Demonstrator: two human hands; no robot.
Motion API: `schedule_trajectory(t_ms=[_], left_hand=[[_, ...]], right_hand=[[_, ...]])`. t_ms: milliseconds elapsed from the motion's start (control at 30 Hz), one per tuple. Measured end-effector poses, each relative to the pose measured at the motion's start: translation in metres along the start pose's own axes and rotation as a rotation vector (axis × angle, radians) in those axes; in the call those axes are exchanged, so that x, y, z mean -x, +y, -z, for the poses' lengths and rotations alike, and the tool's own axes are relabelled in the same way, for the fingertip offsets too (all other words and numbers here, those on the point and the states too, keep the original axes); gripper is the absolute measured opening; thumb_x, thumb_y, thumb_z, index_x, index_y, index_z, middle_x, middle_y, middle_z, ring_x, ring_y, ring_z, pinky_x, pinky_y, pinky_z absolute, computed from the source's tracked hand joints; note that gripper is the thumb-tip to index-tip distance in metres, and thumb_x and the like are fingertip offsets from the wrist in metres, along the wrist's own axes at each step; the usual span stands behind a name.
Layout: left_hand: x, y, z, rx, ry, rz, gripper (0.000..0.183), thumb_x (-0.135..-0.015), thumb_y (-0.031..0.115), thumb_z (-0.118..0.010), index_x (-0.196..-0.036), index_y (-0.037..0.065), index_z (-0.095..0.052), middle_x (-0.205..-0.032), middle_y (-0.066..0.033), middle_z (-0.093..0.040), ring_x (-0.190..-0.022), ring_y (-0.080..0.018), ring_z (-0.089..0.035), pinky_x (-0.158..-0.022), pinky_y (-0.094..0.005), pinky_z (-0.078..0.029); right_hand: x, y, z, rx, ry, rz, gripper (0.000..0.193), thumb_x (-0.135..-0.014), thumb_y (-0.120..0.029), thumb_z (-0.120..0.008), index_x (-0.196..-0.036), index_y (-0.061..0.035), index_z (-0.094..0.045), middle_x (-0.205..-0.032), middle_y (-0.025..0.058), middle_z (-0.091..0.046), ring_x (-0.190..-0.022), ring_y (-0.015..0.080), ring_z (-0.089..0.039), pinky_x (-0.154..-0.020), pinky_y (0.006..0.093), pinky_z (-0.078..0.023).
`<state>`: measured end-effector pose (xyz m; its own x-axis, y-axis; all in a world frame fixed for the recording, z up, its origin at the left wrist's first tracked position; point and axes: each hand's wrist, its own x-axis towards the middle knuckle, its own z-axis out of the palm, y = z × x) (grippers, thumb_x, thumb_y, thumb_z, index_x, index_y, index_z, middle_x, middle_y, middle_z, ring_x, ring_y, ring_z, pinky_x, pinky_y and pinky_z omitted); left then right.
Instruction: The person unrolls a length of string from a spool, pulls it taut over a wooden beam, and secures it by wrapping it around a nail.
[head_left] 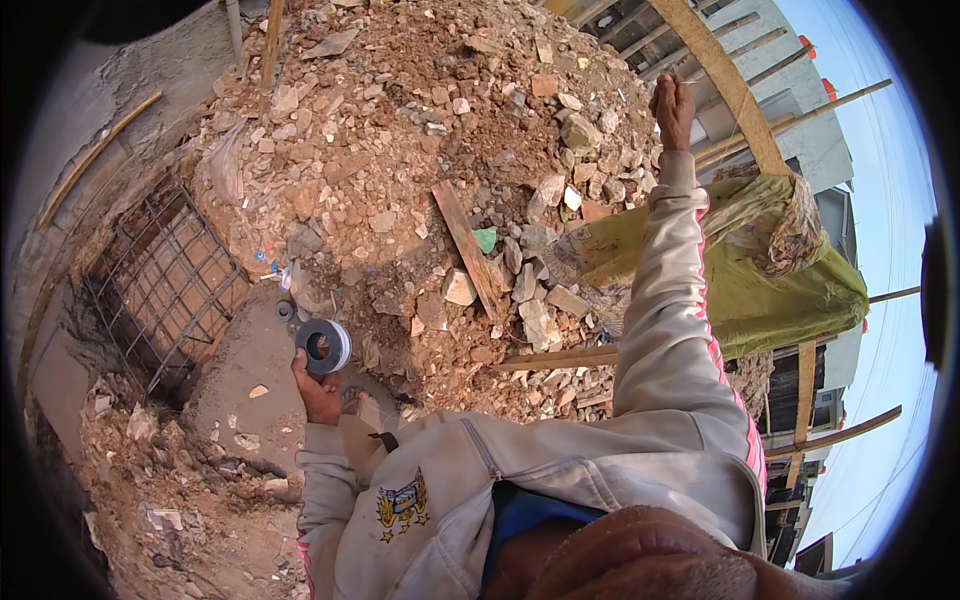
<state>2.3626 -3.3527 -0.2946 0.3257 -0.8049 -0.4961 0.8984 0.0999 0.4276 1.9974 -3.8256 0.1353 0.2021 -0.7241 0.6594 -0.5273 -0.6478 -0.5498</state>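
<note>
My left hand [318,398], low in front of me, is closed on a round spool [336,347] with a dark grey ring face, an open centre and a pale side wall. The thumb lies along its left edge. Stretched far out to the right, my right hand [674,112] is raised as a fist near a wooden beam [722,78]. Whatever the fist holds is hidden or too thin to make out. Beyond the spool lies a small dark round object [285,310] on the ground.
A rebar grid [165,285] covers a pit at the left. Broken rubble [390,130] slopes up ahead, with a wooden plank [468,250] on it. Green-yellow cloth [790,300] drapes over timber at the right. A wall [130,95] stands far left.
</note>
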Motion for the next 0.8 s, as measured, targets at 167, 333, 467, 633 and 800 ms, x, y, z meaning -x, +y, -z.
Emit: schedule_trajectory(t_ms=[167, 333, 467, 633, 800], left_hand=[[0.002, -0.010, 0.012, 0.025, 0.037, 0.001, 0.037, -0.097, 0.047, -0.051, -0.103, 0.012, -0.058, -0.081, 0.0001, -0.064, -0.042, -0.0073, -0.031, -0.042, -0.0251, -0.026], [0.000, -0.009, 0.002, 0.016, -0.031, -0.027, 0.036, -0.097, 0.046, -0.051, -0.105, 0.012, -0.058, -0.083, -0.0005, -0.065, -0.041, -0.0073, -0.031, -0.041, -0.0252, -0.027], [-0.007, -0.011, -0.046, 0.023, -0.200, 0.017, 0.040, -0.097, 0.049, -0.051, -0.106, 0.010, -0.059, -0.082, 0.0010, -0.065, -0.041, -0.0066, -0.031, -0.042, -0.0246, -0.029], [-0.016, -0.020, -0.159, -0.017, -0.444, 0.054, 0.043, -0.095, 0.051, -0.052, -0.107, 0.010, -0.059, -0.084, 0.0021, -0.065, -0.042, -0.0051, -0.031, -0.044, -0.0238, -0.029], [-0.015, 0.000, -0.292, 0.008, -0.807, 0.063, 0.040, -0.094, 0.049, -0.054, -0.106, 0.010, -0.058, -0.082, 0.0013, -0.065, -0.044, -0.0047, -0.031, -0.044, -0.0223, -0.028]], right_hand=[[0.039, -0.033, 0.004, -0.079, -0.148, -0.034, 0.032, -0.104, -0.033, -0.051, -0.086, -0.0069, -0.054, -0.073, 0.0001, -0.051, -0.058, 0.0083, -0.046, -0.050, 0.0257, -0.036], [0.076, -0.079, 0.007, -0.825, -0.024, -0.137, 0.035, -0.106, -0.037, -0.047, -0.110, -0.0055, -0.059, -0.078, 0.0037, -0.053, -0.062, 0.0142, -0.048, -0.055, 0.0302, -0.040], [0.091, -0.104, 0.014, -1.391, -0.107, -0.180, 0.029, -0.106, -0.037, -0.047, -0.122, -0.0154, -0.058, -0.084, 0.0035, -0.051, -0.065, 0.0149, -0.045, -0.058, 0.0285, -0.037], [0.114, -0.107, -0.011, -1.452, 0.029, -0.188, 0.028, -0.101, -0.037, -0.056, -0.122, -0.0187, -0.057, -0.081, 0.0020, -0.050, -0.066, 0.0133, -0.046, -0.058, 0.0279, -0.037], [0.156, -0.110, -0.013, -1.446, -0.073, -0.262, 0.024, -0.100, -0.040, -0.059, -0.110, -0.0177, -0.060, -0.080, 0.0016, -0.053, -0.065, 0.0140, -0.048, -0.055, 0.0285, -0.038]])
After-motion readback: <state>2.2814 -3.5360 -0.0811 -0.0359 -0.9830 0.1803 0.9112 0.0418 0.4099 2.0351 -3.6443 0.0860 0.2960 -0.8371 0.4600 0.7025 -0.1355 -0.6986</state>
